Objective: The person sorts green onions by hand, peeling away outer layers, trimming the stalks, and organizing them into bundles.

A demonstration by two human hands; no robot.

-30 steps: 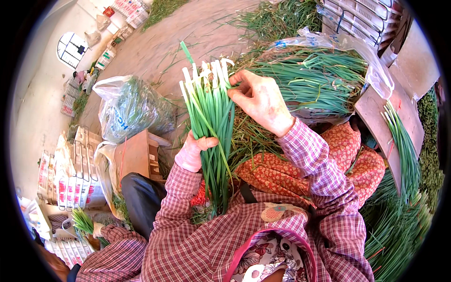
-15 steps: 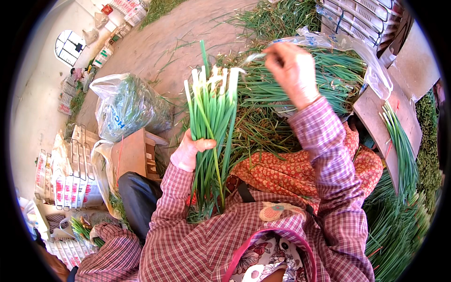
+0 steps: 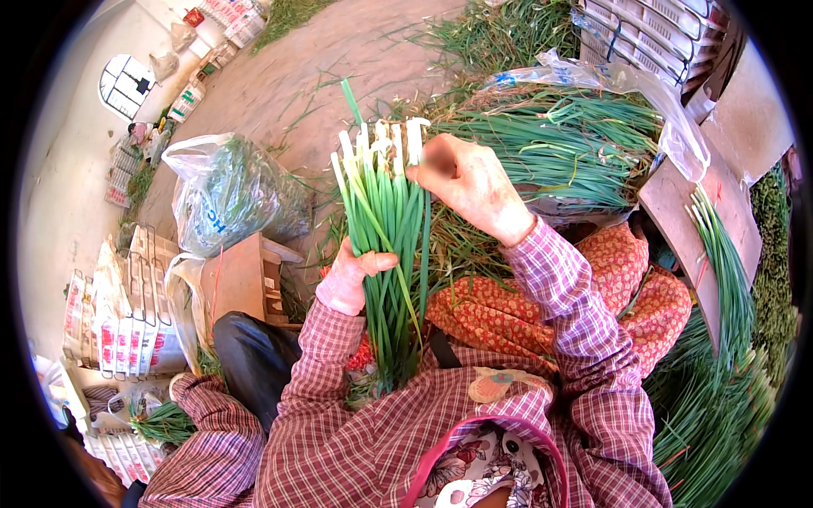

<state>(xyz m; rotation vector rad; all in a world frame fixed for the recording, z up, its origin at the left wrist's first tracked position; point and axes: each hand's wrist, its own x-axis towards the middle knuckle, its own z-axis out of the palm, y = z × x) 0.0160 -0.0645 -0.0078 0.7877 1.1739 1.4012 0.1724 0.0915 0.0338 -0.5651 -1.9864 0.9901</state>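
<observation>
My left hand (image 3: 360,273) is closed around the middle of an upright bunch of green onions (image 3: 385,229). Their white ends point away from me, and the long green leaves hang toward my lap. At the right side of the bunch, just below the white tips, my right hand (image 3: 474,182) pinches an outer stalk between thumb and finger. Its fingertips are partly blurred. Beyond that hand lies a large heap of green onions (image 3: 559,140) on clear plastic.
To the left stand a filled plastic bag (image 3: 241,195) and a wooden box (image 3: 237,284). A board (image 3: 728,220) on the right carries a tied bundle (image 3: 720,245). A co-worker's striped sleeve (image 3: 216,432) shows at lower left. Stacked crates (image 3: 648,38) stand at the far right.
My right hand has come down and left to the bunch; a pale strip it held away from the stalks no longer shows. The bunch has shifted slightly right. The co-worker's arm has moved.
</observation>
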